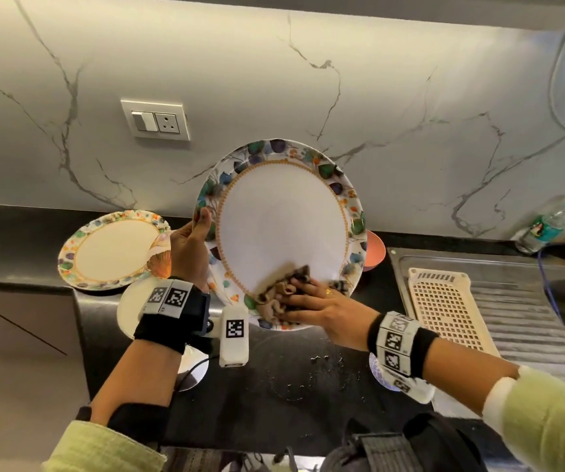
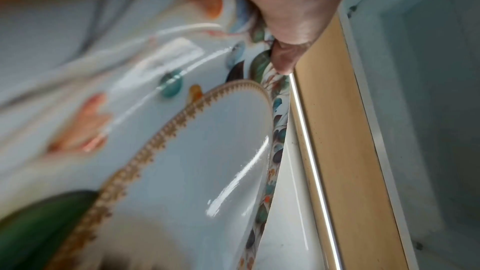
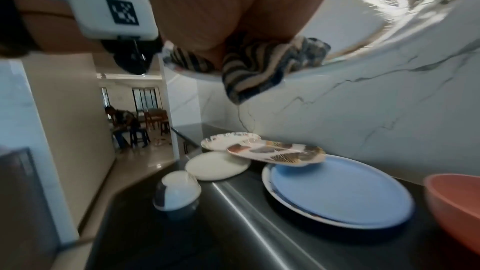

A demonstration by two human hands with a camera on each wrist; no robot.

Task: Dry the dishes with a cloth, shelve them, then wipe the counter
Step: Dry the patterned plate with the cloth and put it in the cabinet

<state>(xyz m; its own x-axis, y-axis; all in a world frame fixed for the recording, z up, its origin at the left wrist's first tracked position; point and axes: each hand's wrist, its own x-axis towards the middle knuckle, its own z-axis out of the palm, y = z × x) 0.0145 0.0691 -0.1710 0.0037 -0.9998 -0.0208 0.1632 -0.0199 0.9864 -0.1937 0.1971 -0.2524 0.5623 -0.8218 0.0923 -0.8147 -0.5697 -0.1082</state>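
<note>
A large white plate [image 1: 284, 226] with a leaf-pattern rim and a gold ring is held up above the black counter, tilted with its face toward me. My left hand [image 1: 201, 229] grips its left rim, thumb on the front and the fingers hidden behind. The left wrist view shows the thumb [image 2: 285, 52] on the plate's rim [image 2: 262, 65]. My right hand [image 1: 294, 298] holds a bunched brown striped cloth [image 1: 279, 291] against the plate's lower face. In the right wrist view the cloth [image 3: 257, 67] hangs from under my palm.
On the counter [image 1: 274, 386] lie a second patterned plate [image 1: 114, 250], a small white plate [image 1: 129, 315], a blue plate [image 3: 337, 194], an upturned bowl [image 3: 176, 190] and an orange bowl [image 1: 376, 250]. To the right, a beige perforated tray [image 1: 444, 308] lies on the steel drainboard, with a water bottle [image 1: 546, 226] behind it.
</note>
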